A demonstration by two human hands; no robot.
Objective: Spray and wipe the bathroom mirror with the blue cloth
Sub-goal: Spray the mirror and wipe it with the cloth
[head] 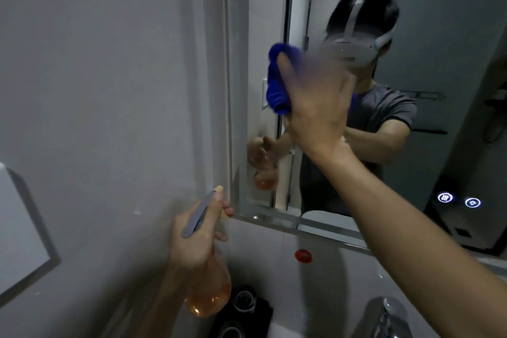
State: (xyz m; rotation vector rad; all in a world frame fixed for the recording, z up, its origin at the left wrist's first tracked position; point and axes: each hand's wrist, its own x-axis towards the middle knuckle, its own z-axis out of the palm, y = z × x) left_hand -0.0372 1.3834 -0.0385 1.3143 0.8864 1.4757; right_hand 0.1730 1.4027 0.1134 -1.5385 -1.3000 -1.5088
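Both steps look underway: right hand (315, 101) presses blue cloth (277, 82) flat-fingered against the mirror (439, 90), left hand (197, 236) grips spray bottle (208, 291) below its corner.

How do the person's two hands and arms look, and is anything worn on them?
The left hand and the right hand are bare: no gloves, no rings and no watch can be seen. Both forearms are uncovered. In the mirror, the reflection shows a dark grey T-shirt with short sleeves. The right hand is blurred.
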